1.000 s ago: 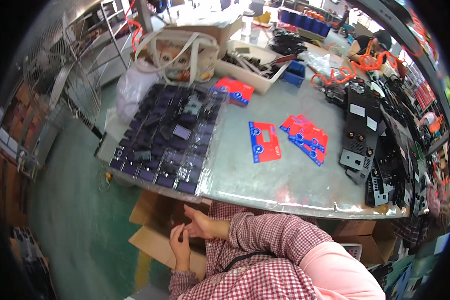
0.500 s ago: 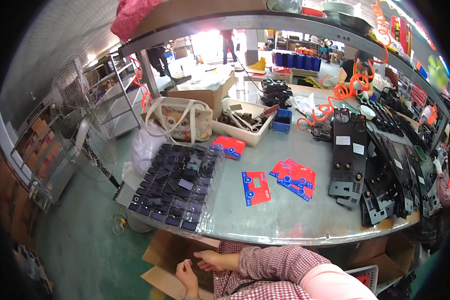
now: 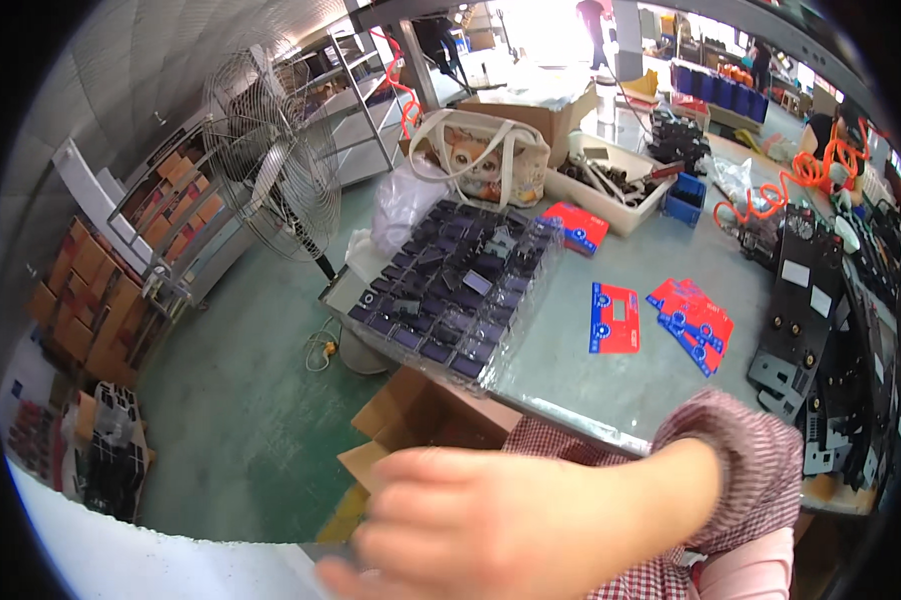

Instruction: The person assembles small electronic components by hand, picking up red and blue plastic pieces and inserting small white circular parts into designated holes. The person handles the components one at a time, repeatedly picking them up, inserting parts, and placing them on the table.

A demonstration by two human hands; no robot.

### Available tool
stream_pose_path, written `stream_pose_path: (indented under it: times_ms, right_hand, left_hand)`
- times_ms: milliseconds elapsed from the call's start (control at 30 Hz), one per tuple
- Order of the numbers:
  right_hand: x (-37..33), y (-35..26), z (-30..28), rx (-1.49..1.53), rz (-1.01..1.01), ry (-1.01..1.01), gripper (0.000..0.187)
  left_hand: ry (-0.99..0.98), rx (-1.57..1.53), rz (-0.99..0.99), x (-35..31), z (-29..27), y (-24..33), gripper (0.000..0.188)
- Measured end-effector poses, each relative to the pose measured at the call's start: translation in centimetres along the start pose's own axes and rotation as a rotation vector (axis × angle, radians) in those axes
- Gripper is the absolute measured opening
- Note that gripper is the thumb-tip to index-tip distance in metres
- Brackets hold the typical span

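My right hand (image 3: 491,520) reaches across the lower middle, close and blurred, its back showing. The fingers bend downward and look closed; what they hold, if anything, is hidden. A white, flat surface with a rough edge (image 3: 151,540) fills the lower left near the fingertips. Behind the hand is an open cardboard box (image 3: 406,405), beside the metal table (image 3: 561,385). My left hand is out of the picture. On the table lie a single red-and-blue faceplate sheet (image 3: 626,335), several fanned ones (image 3: 689,300) and a stack (image 3: 583,228).
Dark small parts in clear plastic (image 3: 426,275) cover the table's left corner. Behind them are a tote bag (image 3: 526,175), a white bin of tools (image 3: 626,212) and a blue bin (image 3: 683,205). Black panels (image 3: 801,275) line the right. A standing fan (image 3: 271,170) is at left.
The view has swung left and down, so the table sits further right. My right hand has risen from the box toward the camera; my left hand has left the picture. The white surface has appeared.
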State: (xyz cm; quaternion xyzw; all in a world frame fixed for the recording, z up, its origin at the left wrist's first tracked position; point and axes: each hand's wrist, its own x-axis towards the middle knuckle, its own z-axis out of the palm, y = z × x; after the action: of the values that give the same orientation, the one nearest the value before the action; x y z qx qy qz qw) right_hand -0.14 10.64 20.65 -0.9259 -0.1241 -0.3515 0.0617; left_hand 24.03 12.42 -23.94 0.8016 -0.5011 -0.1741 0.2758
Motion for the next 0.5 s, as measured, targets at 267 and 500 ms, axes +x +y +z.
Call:
stream_pose_path:
  times_ms: [267, 500]
  right_hand:
    - [-0.4, -4.8, -1.1, -0.133, 0.209, 0.459, 0.027]
    - [-9.6, -1.8, -3.2, -0.159, 0.334, 0.129, 0.023]
  left_hand:
    - [0.057, 0.115, 0.055, 0.2, 2.4, -1.7, 0.028]
    - [-0.259, 0.442, -0.120, -0.2, 0.3, -1.1, 0.027]
